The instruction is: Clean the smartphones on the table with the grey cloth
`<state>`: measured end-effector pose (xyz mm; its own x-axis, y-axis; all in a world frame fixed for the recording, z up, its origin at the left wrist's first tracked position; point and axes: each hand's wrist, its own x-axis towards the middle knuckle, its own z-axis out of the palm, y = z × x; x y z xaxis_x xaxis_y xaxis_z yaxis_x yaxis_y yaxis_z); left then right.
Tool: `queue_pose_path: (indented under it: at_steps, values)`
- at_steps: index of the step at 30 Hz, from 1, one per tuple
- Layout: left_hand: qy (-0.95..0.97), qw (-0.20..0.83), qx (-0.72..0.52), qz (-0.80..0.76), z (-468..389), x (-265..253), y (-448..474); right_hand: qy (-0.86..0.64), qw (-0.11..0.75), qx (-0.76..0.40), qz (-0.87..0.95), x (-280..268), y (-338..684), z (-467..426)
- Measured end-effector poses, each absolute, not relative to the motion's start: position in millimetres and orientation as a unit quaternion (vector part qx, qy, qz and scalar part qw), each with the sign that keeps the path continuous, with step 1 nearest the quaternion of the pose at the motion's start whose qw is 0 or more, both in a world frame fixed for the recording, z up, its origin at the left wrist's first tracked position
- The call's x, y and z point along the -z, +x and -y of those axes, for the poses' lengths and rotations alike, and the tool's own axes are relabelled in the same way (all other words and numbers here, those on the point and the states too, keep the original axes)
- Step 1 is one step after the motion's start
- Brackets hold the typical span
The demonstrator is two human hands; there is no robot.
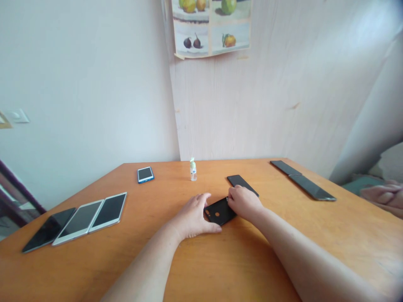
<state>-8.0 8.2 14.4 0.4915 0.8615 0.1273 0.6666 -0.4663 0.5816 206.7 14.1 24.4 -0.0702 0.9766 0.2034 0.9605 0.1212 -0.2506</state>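
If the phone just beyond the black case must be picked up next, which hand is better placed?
Probably the right hand: although at the case, it is beside that phone, while the left hand is farther away.

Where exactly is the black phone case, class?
In the head view, the black phone case is just right of centre, between the left hand and right hand, below-left of the black phone.

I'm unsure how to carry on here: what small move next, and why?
Perhaps reach your right hand to the black phone just beyond: your left hand brackets the black case, and table showing through its round hole suggests no phone sits inside.
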Motion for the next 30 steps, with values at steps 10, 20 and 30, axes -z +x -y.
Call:
queue_pose_path:
  at_steps: [10,20,30]
  values:
    - [0.844,0.221,-0.22,-0.437,-9,-16,-6,-0.541,0.164,-0.073,0.822,-21,160,6]
    - [0.845,0.227,-0.202,-0.44,-11,-14,-8,-0.679,0.158,-0.022,0.717,-23,214,-15]
    - [0.848,0.213,-0.204,-0.44,-10,-18,-8,-0.598,0.151,-0.056,0.785,-26,179,1]
